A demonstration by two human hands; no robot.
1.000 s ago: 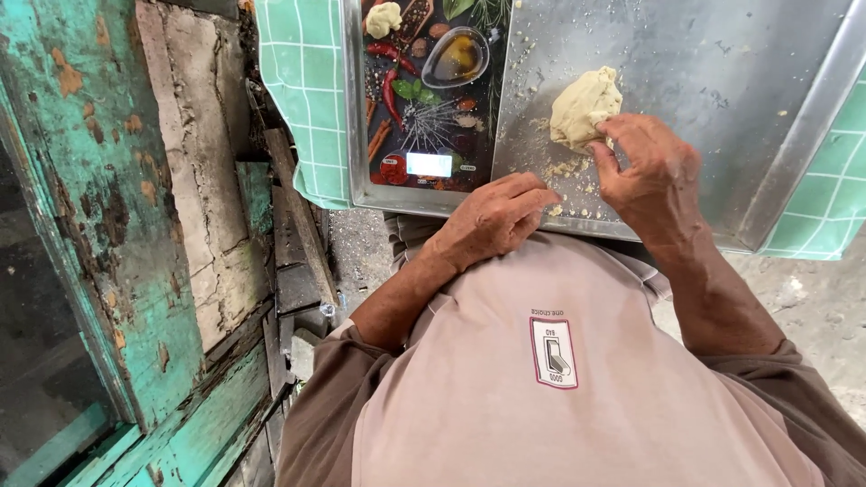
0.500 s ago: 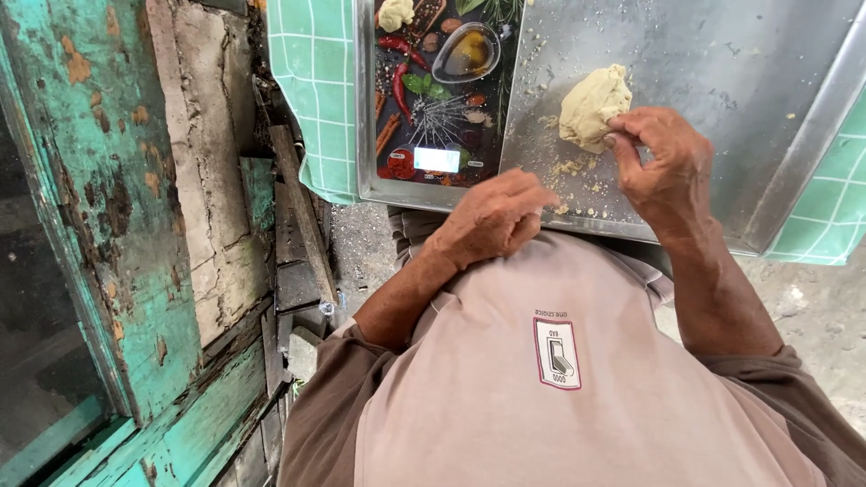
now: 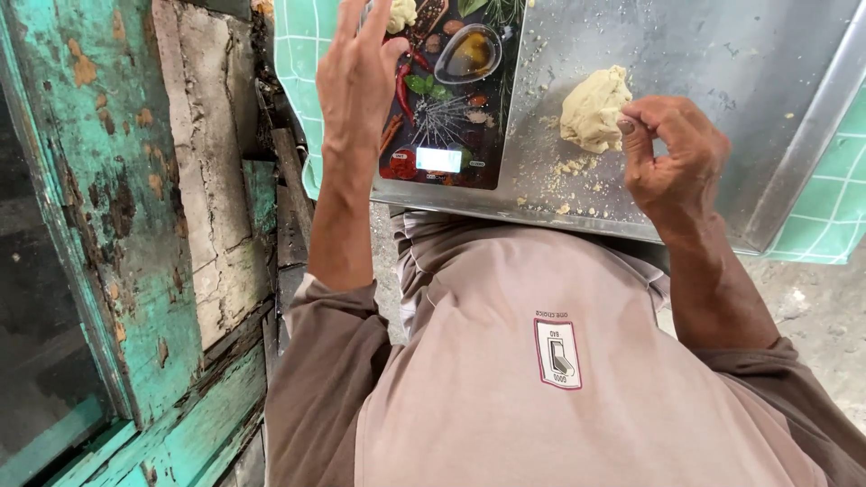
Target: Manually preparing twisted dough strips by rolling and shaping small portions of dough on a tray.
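Note:
A pale yellow lump of dough (image 3: 594, 106) lies on a metal tray (image 3: 722, 72), with crumbs scattered below it. My right hand (image 3: 672, 158) rests beside the lump, its fingers curled and pinched near the dough's right edge. My left hand (image 3: 358, 68) is raised over the left side of a dark kitchen scale (image 3: 451, 90) printed with spices and a small lit display. The fingers of that hand are stretched out and hold nothing. A small piece of dough (image 3: 400, 13) sits at the scale's top.
A green checked cloth (image 3: 302, 54) covers the table under the tray and shows again at the right (image 3: 830, 207). A weathered teal wooden door frame (image 3: 99, 225) stands close on the left. Grey concrete floor (image 3: 812, 316) lies at the lower right.
My left hand has lifted from the tray's near edge and moved left and forward over the scale. My right hand stays by the dough.

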